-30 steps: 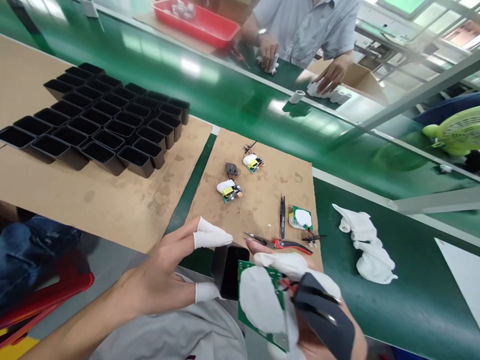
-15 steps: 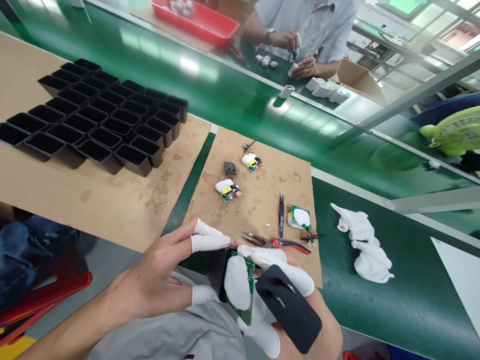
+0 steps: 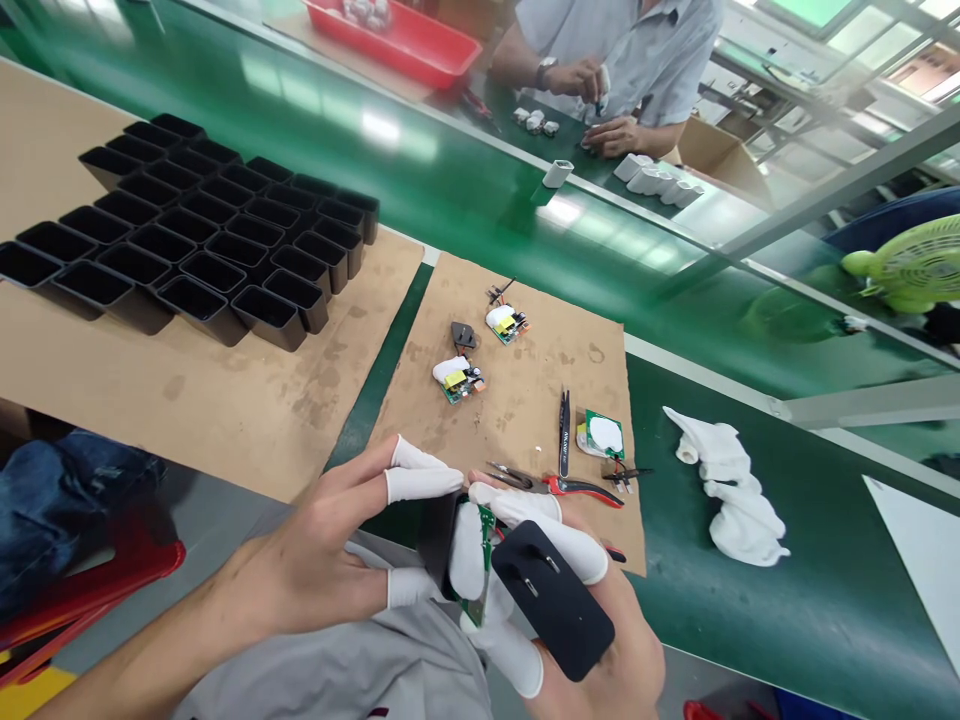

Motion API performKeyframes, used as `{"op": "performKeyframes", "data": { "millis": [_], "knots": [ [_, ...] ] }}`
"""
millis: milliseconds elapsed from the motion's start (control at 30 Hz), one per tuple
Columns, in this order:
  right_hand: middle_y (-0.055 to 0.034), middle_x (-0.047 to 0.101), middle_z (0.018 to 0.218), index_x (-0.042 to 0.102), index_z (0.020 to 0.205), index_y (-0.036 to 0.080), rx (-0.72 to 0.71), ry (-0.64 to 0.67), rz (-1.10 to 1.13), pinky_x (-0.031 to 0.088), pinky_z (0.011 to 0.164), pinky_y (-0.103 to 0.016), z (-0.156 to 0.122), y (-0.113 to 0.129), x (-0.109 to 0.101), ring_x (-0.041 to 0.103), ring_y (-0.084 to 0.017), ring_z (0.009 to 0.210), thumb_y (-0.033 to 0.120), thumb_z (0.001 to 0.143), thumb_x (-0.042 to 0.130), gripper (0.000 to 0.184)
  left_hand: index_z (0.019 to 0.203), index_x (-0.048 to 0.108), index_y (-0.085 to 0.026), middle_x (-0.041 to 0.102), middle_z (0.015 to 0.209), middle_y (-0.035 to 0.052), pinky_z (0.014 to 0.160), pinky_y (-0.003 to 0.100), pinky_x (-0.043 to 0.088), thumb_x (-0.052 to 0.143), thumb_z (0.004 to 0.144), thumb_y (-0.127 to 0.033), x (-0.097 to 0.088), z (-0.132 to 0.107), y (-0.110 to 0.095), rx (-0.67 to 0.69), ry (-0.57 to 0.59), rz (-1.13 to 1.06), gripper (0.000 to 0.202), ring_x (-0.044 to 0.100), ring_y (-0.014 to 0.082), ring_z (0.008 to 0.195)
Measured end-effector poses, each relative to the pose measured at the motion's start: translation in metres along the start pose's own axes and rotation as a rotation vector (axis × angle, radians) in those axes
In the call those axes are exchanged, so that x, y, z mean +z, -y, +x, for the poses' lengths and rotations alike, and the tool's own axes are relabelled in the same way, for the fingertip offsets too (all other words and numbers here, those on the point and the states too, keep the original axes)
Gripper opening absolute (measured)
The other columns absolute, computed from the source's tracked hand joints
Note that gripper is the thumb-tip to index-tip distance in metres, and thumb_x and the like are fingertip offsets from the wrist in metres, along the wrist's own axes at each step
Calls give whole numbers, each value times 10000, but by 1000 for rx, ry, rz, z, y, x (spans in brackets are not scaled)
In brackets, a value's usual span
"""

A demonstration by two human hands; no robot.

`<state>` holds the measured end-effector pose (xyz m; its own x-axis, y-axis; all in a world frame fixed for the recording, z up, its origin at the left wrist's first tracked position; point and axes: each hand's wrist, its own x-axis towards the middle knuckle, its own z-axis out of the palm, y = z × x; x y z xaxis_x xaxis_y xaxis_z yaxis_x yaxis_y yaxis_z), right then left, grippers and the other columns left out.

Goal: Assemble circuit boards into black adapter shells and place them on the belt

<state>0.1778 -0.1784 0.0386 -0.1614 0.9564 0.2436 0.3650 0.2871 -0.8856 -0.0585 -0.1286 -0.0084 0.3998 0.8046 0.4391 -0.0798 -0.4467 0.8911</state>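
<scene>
Thumb and capped fingers of our left hand (image 3: 330, 570) clamped a black shell (image 3: 433, 535) low at the table edge. Our right hand (image 3: 600, 645) pinched the circuit board (image 3: 469, 560) and a black cover (image 3: 559, 612) against it, fingers closed. Rows of black cases (image 3: 202, 240) lay far left; cutters (image 3: 581, 489) and tweezers (image 3: 564, 432) sat just beyond our fingers. Since half a second earlier, the board had slid further into the shell.

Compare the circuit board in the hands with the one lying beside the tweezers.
The held board stands on edge; the loose board lies flat, white pad up. The held board is gripped between the left hand and right hand, against a black shell; the loose board rests untouched on the cardboard. Both are green with a white pad.
</scene>
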Motion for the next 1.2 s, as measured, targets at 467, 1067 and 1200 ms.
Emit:
{"op": "performKeyframes", "data": {
  "millis": [467,1067,1200],
  "knots": [
    [-110,728,1509,702,1540,346,71,-141,107,645,1151,-458,4,0,27,730,-314,1388,231,944,897,637,1492,680,-307,734,1312,75,1053,320,619,910,851,-46,14,4,6,-43,-92,-100,729,743,232,1173],
    [-94,768,1373,741,1473,436,-274,-718,-267,750,905,-579,-35,-13,85,799,-368,1146,139,803,1009,781,1394,718,-270,742,1238,90,1007,366,647,935,920,-197,15,-7,-8,-34,-278,-6,526,742,254,1144],
    [-77,774,1473,864,1332,393,-323,-609,-307,768,953,-474,-41,-18,88,826,-361,1220,28,827,952,630,1403,724,-255,729,1244,96,948,359,689,939,907,-213,19,-16,-9,13,-378,61,542,756,256,1120]
  ]
}}
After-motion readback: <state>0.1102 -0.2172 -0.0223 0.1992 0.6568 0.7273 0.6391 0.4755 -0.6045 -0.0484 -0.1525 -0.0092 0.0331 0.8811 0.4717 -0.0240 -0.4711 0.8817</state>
